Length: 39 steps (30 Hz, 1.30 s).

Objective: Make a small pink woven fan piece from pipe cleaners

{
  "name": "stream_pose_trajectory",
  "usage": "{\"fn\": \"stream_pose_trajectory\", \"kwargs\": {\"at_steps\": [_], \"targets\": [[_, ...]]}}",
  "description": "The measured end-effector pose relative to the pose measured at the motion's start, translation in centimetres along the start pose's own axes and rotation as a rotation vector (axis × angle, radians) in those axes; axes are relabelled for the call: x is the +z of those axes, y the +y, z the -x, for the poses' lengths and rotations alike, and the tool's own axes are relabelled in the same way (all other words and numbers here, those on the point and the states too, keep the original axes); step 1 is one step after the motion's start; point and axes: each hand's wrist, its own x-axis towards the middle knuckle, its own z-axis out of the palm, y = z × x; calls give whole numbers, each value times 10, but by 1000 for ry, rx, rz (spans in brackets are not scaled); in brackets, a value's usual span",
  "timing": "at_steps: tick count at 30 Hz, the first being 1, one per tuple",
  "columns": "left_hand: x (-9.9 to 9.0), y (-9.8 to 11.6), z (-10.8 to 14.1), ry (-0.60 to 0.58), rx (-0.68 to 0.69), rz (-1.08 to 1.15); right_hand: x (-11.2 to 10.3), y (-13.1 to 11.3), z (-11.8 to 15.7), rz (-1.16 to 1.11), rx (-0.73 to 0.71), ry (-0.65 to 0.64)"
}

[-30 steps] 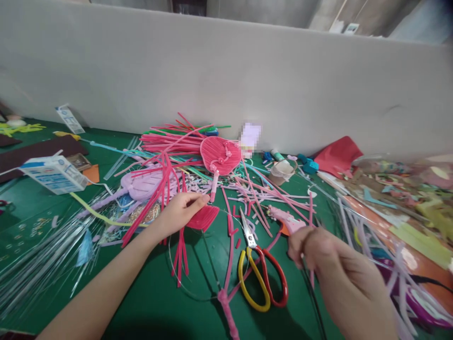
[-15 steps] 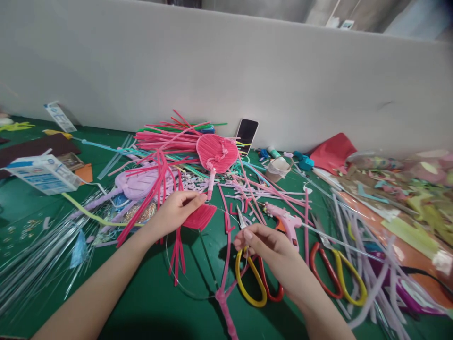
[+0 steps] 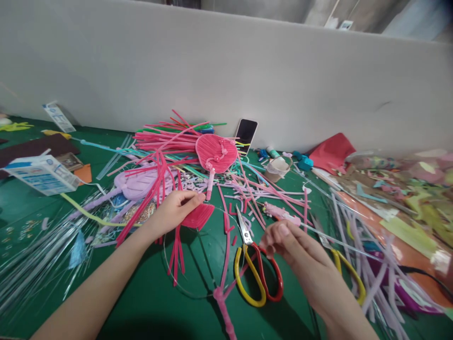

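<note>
My left hand (image 3: 180, 210) pinches the edge of a small red ribbed piece (image 3: 198, 217), above the green table. My right hand (image 3: 283, 238) is raised to the right of red and yellow scissors (image 3: 247, 241), its fingers curled together; a thin strand may run to them, too fine to make out. Below the red piece a thin wire loop (image 3: 180, 285) joins a pink wrapped stem (image 3: 224, 311). Past my left hand lies a round pink fan shape (image 3: 216, 153) with a pale pink handle. A pink glue gun (image 3: 281, 214) is partly hidden behind my right hand.
Red stems (image 3: 159, 141) and a phone (image 3: 247, 132) lie towards the grey partition (image 3: 226, 71). On the left are a carton (image 3: 42, 174) and silvery strands (image 3: 38, 259). A paper cup (image 3: 278, 167), more scissors (image 3: 348, 274) and lilac stems (image 3: 378, 283) are on the right.
My right hand has moved right, away from the red and yellow scissors, uncovering their blades and covering the glue gun's grip. My left hand stays nearly still with the red piece.
</note>
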Motion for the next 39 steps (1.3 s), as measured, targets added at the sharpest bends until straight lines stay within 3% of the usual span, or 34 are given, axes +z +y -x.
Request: {"fn": "stream_pose_trajectory", "kwargs": {"at_steps": [7, 14, 17, 20, 24, 31, 39], "targets": [[-4, -2, 0, -58, -79, 99, -32, 5, 6, 448, 12, 318], [-11, 4, 4, -231, -176, 232, -54, 40, -6, 721, -156, 516], [-12, 3, 5, -277, -209, 253, -63, 50, -10, 1001, -69, 536], [-11, 1, 5, -312, -228, 248, -66, 54, -14, 1165, 138, 454], [-9, 3, 4, -357, -236, 232, -59, 58, -23, 1229, 217, 371], [-8, 8, 5, -358, -209, 298, -39, 65, -30, 1249, 262, 419], [-4, 0, 3, -165, -117, 378, -45, 58, -30, 1054, 286, 594]]}}
